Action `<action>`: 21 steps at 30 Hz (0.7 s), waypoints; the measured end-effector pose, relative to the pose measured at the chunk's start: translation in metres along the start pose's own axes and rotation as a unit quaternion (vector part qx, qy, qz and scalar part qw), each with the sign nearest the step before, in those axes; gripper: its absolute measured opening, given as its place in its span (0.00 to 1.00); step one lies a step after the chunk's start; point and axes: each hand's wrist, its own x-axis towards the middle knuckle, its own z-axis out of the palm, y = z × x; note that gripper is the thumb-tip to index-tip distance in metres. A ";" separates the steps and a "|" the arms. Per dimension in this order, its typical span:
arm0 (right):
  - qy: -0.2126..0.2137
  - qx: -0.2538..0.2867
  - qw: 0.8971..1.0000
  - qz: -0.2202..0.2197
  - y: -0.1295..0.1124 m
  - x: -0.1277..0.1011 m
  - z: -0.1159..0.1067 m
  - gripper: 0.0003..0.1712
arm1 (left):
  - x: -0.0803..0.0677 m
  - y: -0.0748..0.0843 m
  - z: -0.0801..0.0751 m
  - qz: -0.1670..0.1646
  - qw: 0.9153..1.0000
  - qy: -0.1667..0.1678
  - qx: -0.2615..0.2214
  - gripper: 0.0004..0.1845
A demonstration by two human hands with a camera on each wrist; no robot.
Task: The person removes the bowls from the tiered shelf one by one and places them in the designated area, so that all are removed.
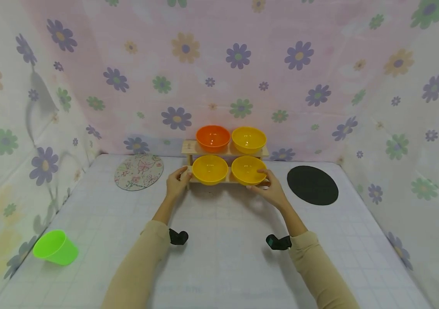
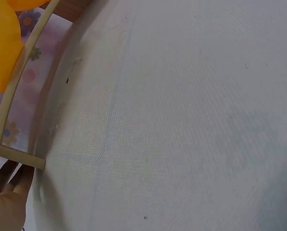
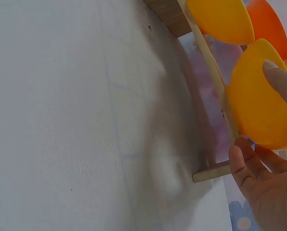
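A two-tier wooden rack [image 1: 189, 147] stands at the back of the table. On its upper tier are an orange bowl [image 1: 212, 139] and a yellow bowl [image 1: 248, 140]. The lower tier bears a left yellow bowl [image 1: 209, 170] and a right yellow bowl [image 1: 245, 170]. My left hand [image 1: 175, 184] grips the left end of the lower tier, its fingers partly hidden behind the rack's leg [image 2: 22, 157] in the left wrist view. With the thumb over its rim and fingers below, my right hand [image 1: 274, 194] holds the lower right bowl [image 3: 259, 98].
A round floral mat [image 1: 139, 172] lies left of the rack, and a round black mat [image 1: 312, 185] lies to its right. Near the table's left edge a green cup [image 1: 55, 247] lies tipped on its side. Flowered cloth walls [image 1: 219, 98] enclose the back and sides.
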 end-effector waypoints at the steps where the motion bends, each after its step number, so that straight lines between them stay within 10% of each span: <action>1: 0.003 0.002 1.000 -0.002 0.000 0.000 0.001 0.37 | 0.000 0.000 0.000 -0.002 1.000 0.001 -0.005 0.22; 21: 0.008 0.038 0.999 0.011 0.017 -0.023 0.006 0.49 | -0.004 -0.003 0.001 -0.027 0.999 0.002 -0.045 0.23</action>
